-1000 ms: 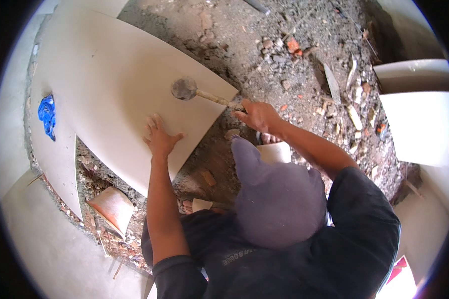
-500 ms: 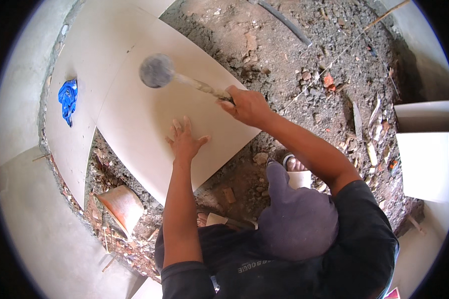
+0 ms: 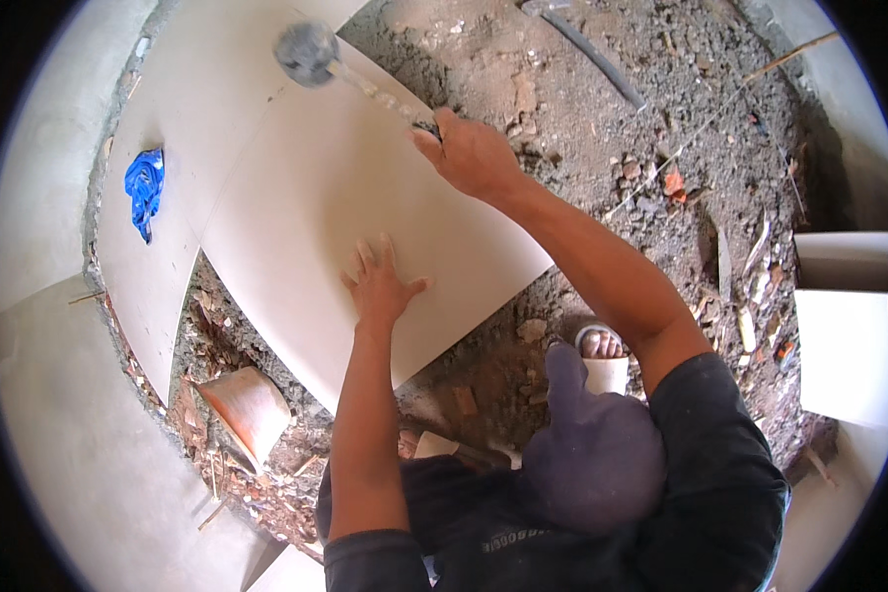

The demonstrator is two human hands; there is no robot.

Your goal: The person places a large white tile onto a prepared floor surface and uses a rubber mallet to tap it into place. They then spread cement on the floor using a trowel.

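My right hand (image 3: 472, 153) is closed round the handle of a rubber mallet (image 3: 307, 54). Its dark grey, slightly blurred head is over the far part of a large cream floor tile (image 3: 444, 237); whether it touches the tile I cannot tell. Flat on the nearer part of the same tile rests my left hand (image 3: 381, 288), fingers spread and holding nothing. Other cream tiles (image 3: 158, 281) adjoin it on the left, and a crumpled blue plastic bag (image 3: 144, 193) lies on one of them.
Rough rubble and mortar (image 3: 582, 148) border the tile on the right. A taut string (image 3: 661, 168) crosses there, near a grey bar (image 3: 602, 64). A broken tile piece (image 3: 249, 412) leans at the lower left. White tile boxes (image 3: 849, 345) stand at the right wall.
My right hand and the mallet have moved toward the far side of the tile. The left hand stays spread on the tile in about the same spot; the whole view has shifted slightly.
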